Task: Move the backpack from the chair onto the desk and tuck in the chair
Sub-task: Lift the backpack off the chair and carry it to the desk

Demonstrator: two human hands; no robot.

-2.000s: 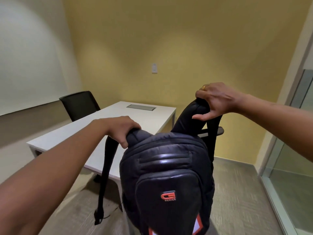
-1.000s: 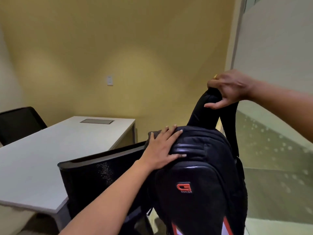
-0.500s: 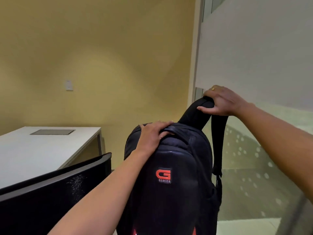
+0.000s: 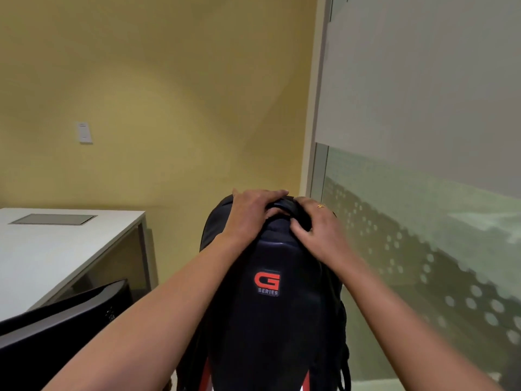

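I saw dim, warm light pooling softly on the yellow wall (image 4: 169,88) toward 11 o'clock. The right hand (image 4: 318,230) smeared with motion blur, and lines bowed at the 3 o'clock edge over the frosted glass (image 4: 423,249).

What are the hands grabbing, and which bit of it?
Both hands grip the black backpack at its very top. The left hand wraps over the top edge, and the right hand presses beside it, next to the strap there.
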